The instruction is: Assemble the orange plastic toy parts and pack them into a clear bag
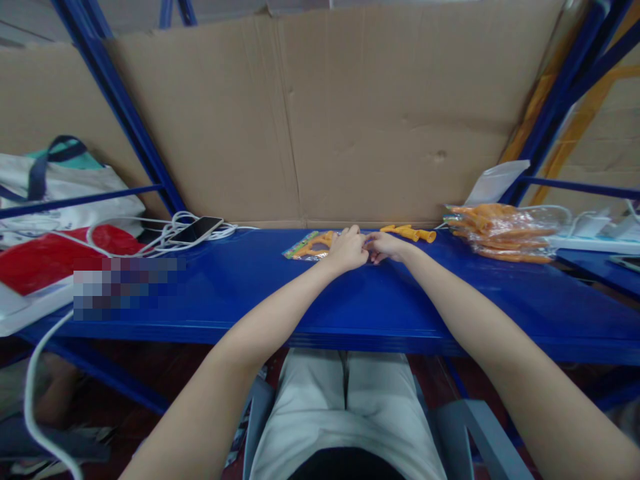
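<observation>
A clear plastic bag [303, 248] with a colourful header card lies flat on the blue table, an orange plastic toy part [327, 238] inside it. My left hand [349, 248] rests over the bag's right end, fingers bent and closed on it. Right beside it, my right hand [387, 247] has its fingers curled together at the same end of the bag, and the fingertips of both hands nearly meet. What lies under the fingers is partly hidden. Just behind my right hand are several loose yellow-orange plastic pieces [409, 233].
At the right stands a stack of bagged orange items [500, 230], near a white power strip [595, 245]. To the left lie a phone [197, 230] on coiled white cables, a red bag [75, 250] and a white tote bag [75, 193]. A cardboard wall [370, 120] closes the back.
</observation>
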A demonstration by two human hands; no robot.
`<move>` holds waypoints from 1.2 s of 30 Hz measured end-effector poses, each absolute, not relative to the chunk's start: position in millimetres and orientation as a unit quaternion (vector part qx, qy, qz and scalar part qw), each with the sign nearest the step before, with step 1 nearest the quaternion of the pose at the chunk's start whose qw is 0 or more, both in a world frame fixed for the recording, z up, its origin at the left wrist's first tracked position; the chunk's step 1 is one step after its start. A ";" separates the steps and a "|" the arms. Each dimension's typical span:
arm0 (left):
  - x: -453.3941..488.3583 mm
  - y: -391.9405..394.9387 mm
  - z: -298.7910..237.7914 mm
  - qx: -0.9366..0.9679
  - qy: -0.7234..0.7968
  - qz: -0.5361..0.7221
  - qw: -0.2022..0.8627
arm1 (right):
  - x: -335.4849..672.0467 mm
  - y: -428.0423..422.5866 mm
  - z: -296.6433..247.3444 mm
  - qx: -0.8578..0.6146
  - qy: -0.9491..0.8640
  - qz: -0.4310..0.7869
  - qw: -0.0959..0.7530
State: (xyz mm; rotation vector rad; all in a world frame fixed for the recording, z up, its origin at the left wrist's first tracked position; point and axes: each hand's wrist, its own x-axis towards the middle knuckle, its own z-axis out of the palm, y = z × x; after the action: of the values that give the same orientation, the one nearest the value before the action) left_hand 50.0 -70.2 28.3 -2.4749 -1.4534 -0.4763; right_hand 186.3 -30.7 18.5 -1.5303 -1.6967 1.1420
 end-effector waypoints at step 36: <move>44.9 -64.3 32.1 -0.852 -0.479 -0.180 0.114 | 173.2 -43.3 22.1 -0.544 -0.751 0.303 0.219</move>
State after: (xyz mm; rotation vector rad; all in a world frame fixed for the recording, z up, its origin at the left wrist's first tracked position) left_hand 44.9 -64.3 32.1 -2.4969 -1.4036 -0.5283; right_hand 173.2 -43.3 22.1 -1.5062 -2.0796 0.8379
